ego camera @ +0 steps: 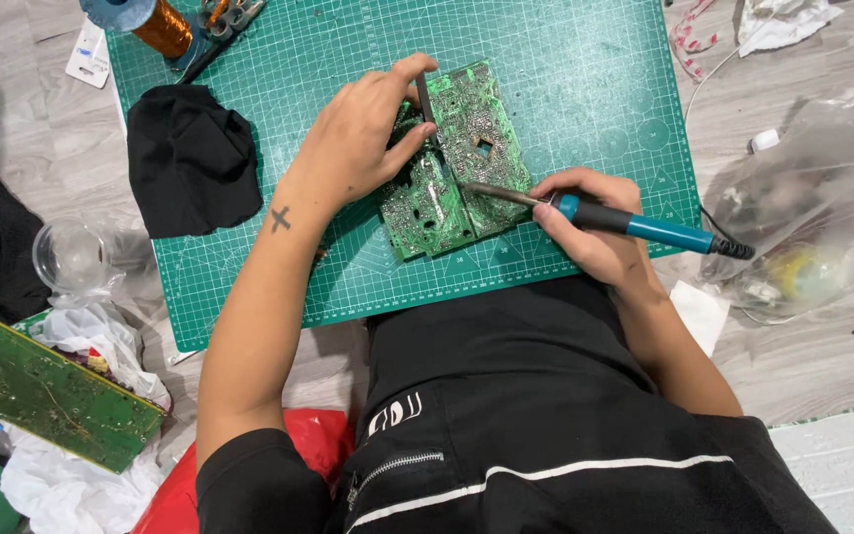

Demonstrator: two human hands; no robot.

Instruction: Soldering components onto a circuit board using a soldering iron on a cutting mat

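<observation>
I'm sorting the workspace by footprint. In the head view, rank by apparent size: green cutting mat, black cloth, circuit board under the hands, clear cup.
1. Green cutting mat
2. Black cloth
3. Circuit board, partly covered by the left hand, so close to the cloth
4. Clear cup

Black short-sleeved top, sleeve ending at upper arm. Black trousers with white stripe, silver zip, small white emblem. Dark cross mark on left forearm (280,219). Bare hands.
</observation>
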